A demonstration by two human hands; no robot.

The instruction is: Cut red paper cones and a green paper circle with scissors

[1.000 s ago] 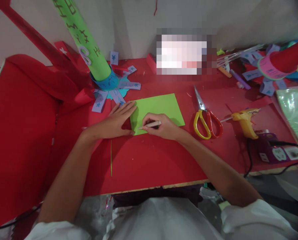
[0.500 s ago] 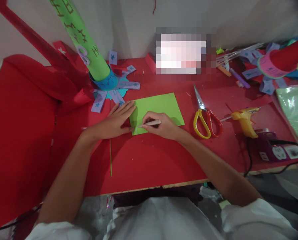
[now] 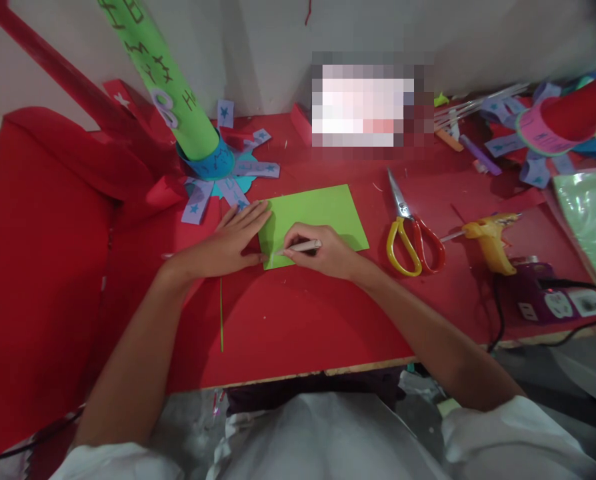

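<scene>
A light green sheet of paper [image 3: 318, 210] lies on the red tabletop [image 3: 298, 327] in front of me. My left hand [image 3: 238, 240] rests flat with fingers stretched out, its fingertips and thumb on the sheet's left edge. In a pinch, my right hand [image 3: 323, 250] holds a pale pen [image 3: 305, 246], its tip down near the sheet's lower left corner. Pale marks show on the paper by the tip. To the right of the sheet lie scissors [image 3: 402, 210] with one yellow and one red handle, blades pointing away from me.
A yellow glue gun [image 3: 493, 243] and a purple box [image 3: 543, 293] with a black cord lie at the right. A green paper tube [image 3: 178, 93] stands at the back left among purple strips. A red board [image 3: 43, 267] rises at the left. A thin green strip [image 3: 221, 313] lies nearby.
Almost nothing differs. The camera view has shifted very slightly; both hands, the pen and the green sheet keep their places.
</scene>
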